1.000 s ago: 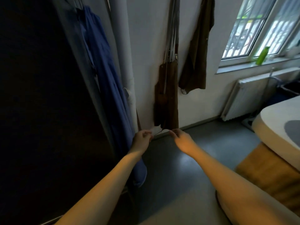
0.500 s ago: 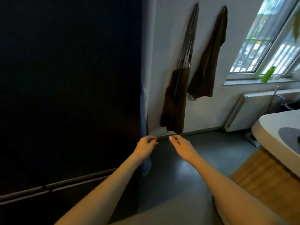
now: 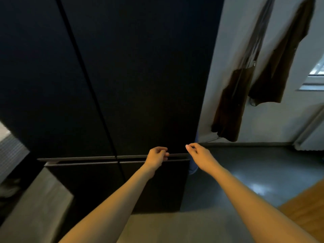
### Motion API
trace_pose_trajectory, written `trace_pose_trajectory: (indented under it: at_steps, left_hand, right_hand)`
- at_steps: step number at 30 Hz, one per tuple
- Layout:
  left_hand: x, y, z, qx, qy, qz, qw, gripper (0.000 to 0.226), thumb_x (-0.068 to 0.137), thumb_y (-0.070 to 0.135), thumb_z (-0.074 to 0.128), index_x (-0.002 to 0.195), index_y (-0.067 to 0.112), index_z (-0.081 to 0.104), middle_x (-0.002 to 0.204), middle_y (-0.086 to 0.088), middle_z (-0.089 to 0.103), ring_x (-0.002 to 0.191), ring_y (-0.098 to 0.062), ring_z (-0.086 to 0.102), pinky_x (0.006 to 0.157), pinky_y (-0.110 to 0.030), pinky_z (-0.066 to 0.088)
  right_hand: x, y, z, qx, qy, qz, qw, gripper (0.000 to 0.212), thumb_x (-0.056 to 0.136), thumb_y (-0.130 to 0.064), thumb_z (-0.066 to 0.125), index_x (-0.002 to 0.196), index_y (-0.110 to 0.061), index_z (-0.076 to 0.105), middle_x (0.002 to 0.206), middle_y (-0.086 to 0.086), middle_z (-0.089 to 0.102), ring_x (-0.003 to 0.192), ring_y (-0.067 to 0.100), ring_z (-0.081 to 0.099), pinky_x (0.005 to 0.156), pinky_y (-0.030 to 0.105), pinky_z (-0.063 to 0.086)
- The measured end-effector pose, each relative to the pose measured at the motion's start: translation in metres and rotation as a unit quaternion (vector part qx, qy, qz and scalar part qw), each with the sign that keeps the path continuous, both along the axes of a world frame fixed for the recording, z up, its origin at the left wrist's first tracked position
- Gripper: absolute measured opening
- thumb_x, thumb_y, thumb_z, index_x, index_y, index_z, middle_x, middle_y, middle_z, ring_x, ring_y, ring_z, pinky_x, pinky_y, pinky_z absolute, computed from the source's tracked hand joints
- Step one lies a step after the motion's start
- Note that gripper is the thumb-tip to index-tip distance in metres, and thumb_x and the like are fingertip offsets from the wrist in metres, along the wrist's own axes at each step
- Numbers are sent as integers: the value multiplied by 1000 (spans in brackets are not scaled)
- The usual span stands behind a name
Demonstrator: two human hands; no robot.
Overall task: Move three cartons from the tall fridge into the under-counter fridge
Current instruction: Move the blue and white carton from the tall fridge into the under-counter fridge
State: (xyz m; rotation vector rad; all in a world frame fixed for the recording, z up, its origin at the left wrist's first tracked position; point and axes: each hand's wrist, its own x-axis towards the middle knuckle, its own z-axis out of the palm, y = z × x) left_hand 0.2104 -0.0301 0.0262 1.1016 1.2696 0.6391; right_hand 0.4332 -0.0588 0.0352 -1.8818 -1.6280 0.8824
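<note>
Before the closed tall fridge [image 3: 140, 76], our left hand [image 3: 156, 156] had its fingers clenched at the door gap; our right hand [image 3: 199, 153] hung released

Left hand [image 3: 156, 156] and right hand [image 3: 199, 153], loosely curled, before closed tall fridge [image 3: 140, 76].

Two bare forearms visible from lower frame edge up to hands. No sleeves in view on either arm; no watch, bracelet or ring seen on wrists or fingers. Left hand [image 3: 156, 156]: no glove, knuckles and thumb visible, nails too small to judge. Right hand [image 3: 198, 154]: no glove, short nails at fingertips [image 3: 187, 146], pale and unpainted as far as visible. Rest of person out of frame; clothing not visible.
</note>
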Motion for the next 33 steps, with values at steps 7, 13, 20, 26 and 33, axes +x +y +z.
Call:
trace_pose_trajectory:
  at_steps: [7, 13, 20, 26, 33]
  left_hand:
    - [-97, 6, -39, -7, 5, 71, 997, 25, 104, 17, 55, 129, 18, 60, 117, -3, 67, 103, -14, 65, 72, -24, 45]
    - [-157, 25, -59, -52, -37, 84, 994, 20, 108, 22, 49, 124, 22, 60, 111, -4, 68, 94, -14, 64, 75, -25, 47]
    - [-171, 44, -82, -253, -303, 277, 876, 38, 110, 30, 41, 136, 6, 56, 137, -15, 61, 132, -29, 57, 113, -46, 42]
    - [-172, 71, -95, -277, -388, 362, 801, 50, 111, 28, 34, 154, 4, 36, 154, -20, 47, 146, -31, 44, 122, -49, 35]
    - [-166, 78, -96, -283, -437, 366, 771, 44, 111, 28, 34, 148, 7, 44, 151, -18, 50, 144, -32, 46, 120, -53, 37]
  right_hand:
    - [-93, 24, 27, 17, -41, 34, 998, 58, 103, -61, 38, 148, -26, 46, 135, 1, 58, 119, 18, 56, 89, 33, 46]
    - [-177, 32, 32, 15, -81, 22, 996, 55, 105, -55, 39, 151, -25, 43, 144, 4, 53, 130, 20, 53, 105, 38, 46]
    - [-246, 46, 42, 20, -151, 72, 986, 53, 105, -51, 42, 153, -27, 39, 149, 1, 48, 131, 19, 52, 105, 38, 47]
    - [-275, 68, 59, 36, -172, 81, 981, 52, 106, -47, 46, 153, -28, 38, 150, 1, 46, 130, 20, 52, 106, 43, 48]
    - [-282, 77, 65, 43, -151, 68, 985, 49, 105, -43, 49, 151, -26, 42, 149, 1, 48, 129, 18, 53, 105, 40, 50]
